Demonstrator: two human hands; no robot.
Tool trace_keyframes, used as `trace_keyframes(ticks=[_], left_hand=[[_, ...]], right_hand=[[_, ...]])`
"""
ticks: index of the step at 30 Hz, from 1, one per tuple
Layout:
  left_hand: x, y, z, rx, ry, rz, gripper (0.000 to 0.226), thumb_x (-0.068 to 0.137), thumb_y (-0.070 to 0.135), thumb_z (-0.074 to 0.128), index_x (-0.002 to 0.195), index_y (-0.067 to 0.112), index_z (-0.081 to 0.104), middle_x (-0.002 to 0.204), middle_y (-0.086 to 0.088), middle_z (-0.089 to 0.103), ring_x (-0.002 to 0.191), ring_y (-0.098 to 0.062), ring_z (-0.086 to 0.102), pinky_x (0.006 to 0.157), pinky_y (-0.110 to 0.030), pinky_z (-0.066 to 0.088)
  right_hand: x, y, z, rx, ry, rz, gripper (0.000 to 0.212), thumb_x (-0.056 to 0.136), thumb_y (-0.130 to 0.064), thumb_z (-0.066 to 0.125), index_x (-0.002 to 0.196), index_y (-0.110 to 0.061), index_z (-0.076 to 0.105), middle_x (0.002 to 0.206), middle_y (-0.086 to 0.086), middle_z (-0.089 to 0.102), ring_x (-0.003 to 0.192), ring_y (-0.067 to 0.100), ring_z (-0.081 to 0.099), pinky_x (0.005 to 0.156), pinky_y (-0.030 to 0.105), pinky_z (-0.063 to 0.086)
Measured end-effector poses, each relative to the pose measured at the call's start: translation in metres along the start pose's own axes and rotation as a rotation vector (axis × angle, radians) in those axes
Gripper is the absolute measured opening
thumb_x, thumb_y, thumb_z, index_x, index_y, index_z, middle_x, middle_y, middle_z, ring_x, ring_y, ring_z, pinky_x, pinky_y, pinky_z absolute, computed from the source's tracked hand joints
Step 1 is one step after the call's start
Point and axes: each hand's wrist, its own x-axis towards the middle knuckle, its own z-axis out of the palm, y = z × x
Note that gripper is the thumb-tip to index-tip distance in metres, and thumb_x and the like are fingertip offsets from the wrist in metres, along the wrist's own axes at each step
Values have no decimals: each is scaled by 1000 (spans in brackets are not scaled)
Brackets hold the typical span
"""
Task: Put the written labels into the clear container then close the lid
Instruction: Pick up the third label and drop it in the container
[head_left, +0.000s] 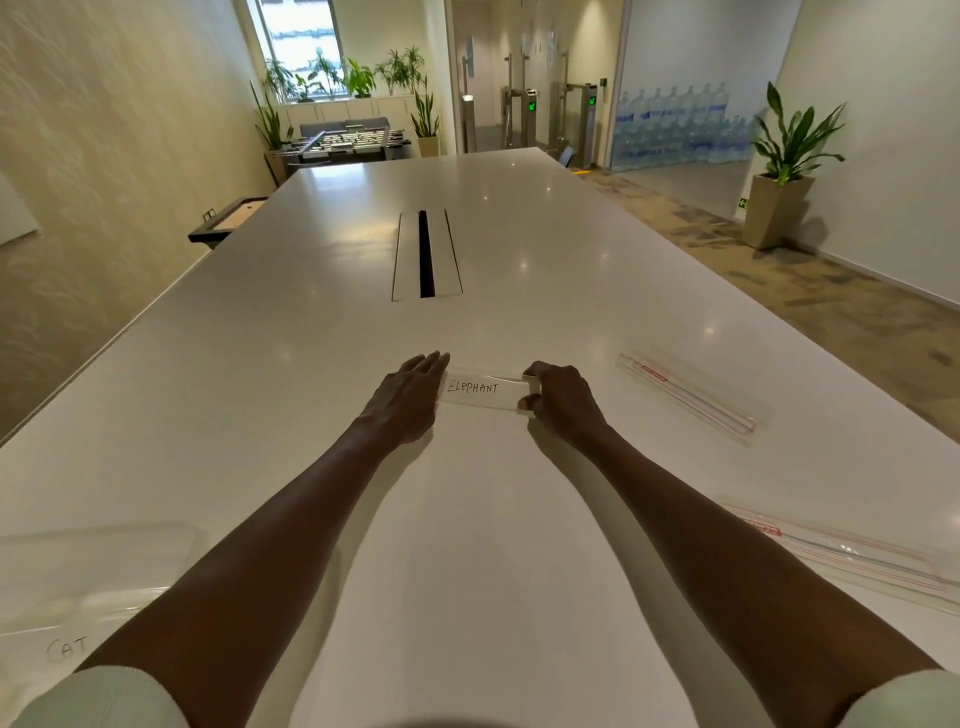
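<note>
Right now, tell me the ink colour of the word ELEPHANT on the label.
Black handwriting on the white paper label, clearest in the head view.

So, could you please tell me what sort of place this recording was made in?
Probably an office common area: a long white meeting table with a cable slot, access turnstiles beyond, and stacked water-cooler bottles behind glass.

Clear container (485, 397) flat on table — "ELEPHANT" label (475, 388) inside
</note>
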Motion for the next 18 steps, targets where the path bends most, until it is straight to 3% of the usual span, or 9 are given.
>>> trace_keyframes(ticks=[6,10,13,18], left_hand=[[4,-11,-5,41,-47,-30,62,93,12,52,149,11,26,154,-9,35,146,-26,24,116,-42,28],[8,-15,-5,26,-112,-71,48,92,16,54,139,12,44,135,-14,55,136,-30,40,108,-42,36],[8,-18,-8,-32,-156,-112,45,92,19,55,137,16,48,131,-15,56,122,-32,51,101,-42,44],[5,-21,-13,-74,-211,-120,56,86,25,66,138,18,46,132,-12,57,122,-31,51,100,-43,44]], right_hand=[[-1,1,-3,53,-31,11,36,74,-9,71,109,-11,67,104,14,72,94,31,65,71,28,44],[3,5,-7,26,-66,0,38,75,-9,71,112,-13,66,108,11,71,100,29,63,72,25,40],[8,6,-10,-8,-112,1,39,78,-7,69,116,-12,64,117,12,68,107,29,61,81,31,48],[17,-1,-15,-115,-243,-43,50,81,-23,73,128,-12,57,130,10,61,119,29,54,93,33,47]])
